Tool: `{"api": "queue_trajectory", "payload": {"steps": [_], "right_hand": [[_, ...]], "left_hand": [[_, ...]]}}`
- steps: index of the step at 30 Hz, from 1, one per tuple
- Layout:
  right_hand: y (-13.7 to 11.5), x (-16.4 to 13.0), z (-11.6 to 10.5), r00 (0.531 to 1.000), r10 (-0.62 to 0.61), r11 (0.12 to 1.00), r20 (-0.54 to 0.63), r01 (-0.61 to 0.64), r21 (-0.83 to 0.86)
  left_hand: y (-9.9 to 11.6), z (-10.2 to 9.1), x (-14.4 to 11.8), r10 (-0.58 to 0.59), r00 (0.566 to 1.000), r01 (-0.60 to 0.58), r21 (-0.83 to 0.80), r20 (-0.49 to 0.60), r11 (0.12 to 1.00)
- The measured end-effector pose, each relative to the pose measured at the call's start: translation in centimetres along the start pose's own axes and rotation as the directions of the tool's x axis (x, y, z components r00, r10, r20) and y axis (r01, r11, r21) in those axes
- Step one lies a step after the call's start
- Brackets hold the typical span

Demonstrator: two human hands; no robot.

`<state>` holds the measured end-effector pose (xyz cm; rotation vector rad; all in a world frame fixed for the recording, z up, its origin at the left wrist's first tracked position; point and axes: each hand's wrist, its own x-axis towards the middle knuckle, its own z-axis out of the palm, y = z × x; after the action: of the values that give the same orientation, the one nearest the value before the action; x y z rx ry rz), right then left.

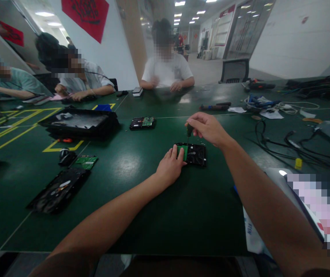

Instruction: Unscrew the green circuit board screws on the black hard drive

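A black hard drive (195, 155) with a green circuit board (184, 151) lies on the dark green table (142, 215) in front of me. My left hand (169, 167) rests on the table with its fingers pressed against the drive's left edge and the green board. My right hand (208, 129) is above the drive, closed around the dark handle of a screwdriver (189, 131) that points down at the drive's top.
Another opened drive (59, 191), a loose green board (85, 162) and a black mouse-like object (66, 156) lie at left. A black tray stack (80, 124) and a further drive (142, 123) sit beyond. Cables (292, 144) spread at right. Three other people sit across the table.
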<state>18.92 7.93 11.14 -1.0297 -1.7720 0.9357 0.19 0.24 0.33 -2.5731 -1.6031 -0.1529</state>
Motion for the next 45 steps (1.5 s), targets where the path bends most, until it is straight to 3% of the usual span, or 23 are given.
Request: {"api": "queue_trajectory", "payload": {"steps": [8,17,24,35,41,45], "right_hand": [[-0.2,-0.26,0.18,1.0,-0.013,0.998,-0.018,0.012,-0.065],[0.28,0.16,0.08,0.999,0.036,0.999,0.03,-0.037,0.036],[-0.09,-0.12,-0.04,0.999,0.038,0.997,-0.031,-0.04,-0.065],[0.14,0.12,0.09,0.998,0.052,0.997,0.031,-0.054,0.063],[-0.08,-0.11,-0.1,0.999,0.031,0.997,-0.025,-0.033,-0.073],[-0.01,-0.14,-0.17,0.999,0.039,0.997,-0.033,-0.041,-0.06]], "left_hand": [[0.06,-0.04,0.15,-0.006,1.0,0.005,0.003,0.019,1.0],[0.18,-0.27,0.03,-0.009,1.0,0.009,-0.001,0.005,1.0],[0.22,-0.33,0.05,-0.013,1.0,0.013,0.0,0.014,1.0],[0.07,0.02,0.05,-0.011,1.0,0.011,0.001,-0.022,1.0],[0.12,-0.06,0.06,-0.003,1.0,0.003,-0.003,-0.003,1.0],[0.19,-0.21,0.03,-0.014,1.0,0.014,-0.004,-0.002,1.0]]}}
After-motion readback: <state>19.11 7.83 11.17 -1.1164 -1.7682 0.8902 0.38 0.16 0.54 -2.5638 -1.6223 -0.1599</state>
